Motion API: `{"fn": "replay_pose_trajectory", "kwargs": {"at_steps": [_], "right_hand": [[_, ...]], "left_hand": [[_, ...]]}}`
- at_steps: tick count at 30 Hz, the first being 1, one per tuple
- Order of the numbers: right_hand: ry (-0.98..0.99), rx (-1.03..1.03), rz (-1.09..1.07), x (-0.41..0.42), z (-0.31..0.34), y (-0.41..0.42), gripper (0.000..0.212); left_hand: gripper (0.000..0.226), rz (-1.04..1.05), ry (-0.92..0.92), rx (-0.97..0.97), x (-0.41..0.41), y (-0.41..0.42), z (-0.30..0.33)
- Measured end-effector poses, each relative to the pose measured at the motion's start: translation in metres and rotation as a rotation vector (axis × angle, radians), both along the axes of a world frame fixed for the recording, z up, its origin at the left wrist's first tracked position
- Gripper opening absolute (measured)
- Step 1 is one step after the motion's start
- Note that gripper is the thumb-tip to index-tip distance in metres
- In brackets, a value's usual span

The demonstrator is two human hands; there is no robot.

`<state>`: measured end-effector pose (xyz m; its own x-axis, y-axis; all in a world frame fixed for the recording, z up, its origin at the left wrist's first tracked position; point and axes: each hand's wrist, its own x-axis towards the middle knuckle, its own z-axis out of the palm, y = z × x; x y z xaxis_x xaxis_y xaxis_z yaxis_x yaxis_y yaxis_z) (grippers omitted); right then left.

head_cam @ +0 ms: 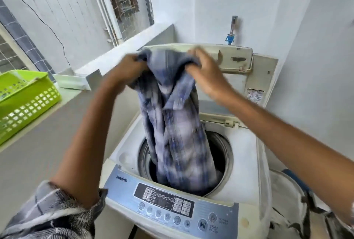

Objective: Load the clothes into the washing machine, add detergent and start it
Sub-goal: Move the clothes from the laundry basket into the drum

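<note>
Now both forearms are reaching forward and up over the washing machine (247,154), the elbows bent and the wrists raised level with its upright lid (235,56). The left hand (127,71) is curling its fingers round one bunched top corner of a blue and grey checked shirt (178,135), gripping the cloth in a closed fist. The right hand (206,70) is holding the opposite top corner, its thumb and fingers closing on the fabric while the back of the hand is facing the camera. Between the two hands the shirt is hanging straight down, blurred, and its lower part is dipping into the open drum (226,148), where it is lying against the front wall. The control panel (172,204) is sitting at the near edge of the machine, just below the drum opening. A green perforated basket (28,101) is resting on a ledge (63,101) well to the left, apart from the machine. A checked sleeve (49,214) is covering the left upper arm.
</note>
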<state>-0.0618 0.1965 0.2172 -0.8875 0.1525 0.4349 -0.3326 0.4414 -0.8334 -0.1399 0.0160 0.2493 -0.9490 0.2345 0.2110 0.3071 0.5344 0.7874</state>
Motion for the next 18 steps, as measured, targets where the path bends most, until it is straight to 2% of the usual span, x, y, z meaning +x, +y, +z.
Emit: {"fn": "replay_pose_trajectory", "kwargs": {"at_steps": [2,5,7,9,12,15,18], "right_hand": [[-0.115,0.149,-0.016,0.006,-0.056,-0.003,0.021],[-0.464,0.409,0.111,0.023,-0.140,0.001,0.017],[-0.813,0.727,0.247,0.035,-0.186,0.009,0.032],[-1.034,0.895,0.334,0.047,-0.218,0.018,0.049],[-1.078,0.897,0.361,0.058,-0.237,0.027,0.046],[-1.045,0.811,0.363,0.061,-0.237,0.037,0.015],[-0.945,0.628,0.284,0.062,-0.237,0.044,0.029]], "left_hand": [[0.031,-0.127,-0.114,-0.200,0.008,0.008,-0.047],[0.029,-0.402,-0.341,-0.420,0.023,0.015,-0.131],[0.026,-0.521,-0.464,-0.571,0.034,0.018,-0.185],[0.039,-0.568,-0.557,-0.703,0.046,0.018,-0.227],[0.051,-0.508,-0.595,-0.739,0.055,0.016,-0.265],[0.056,-0.473,-0.607,-0.674,0.059,0.020,-0.279],[0.048,-0.461,-0.608,-0.560,0.063,0.036,-0.281]]}}
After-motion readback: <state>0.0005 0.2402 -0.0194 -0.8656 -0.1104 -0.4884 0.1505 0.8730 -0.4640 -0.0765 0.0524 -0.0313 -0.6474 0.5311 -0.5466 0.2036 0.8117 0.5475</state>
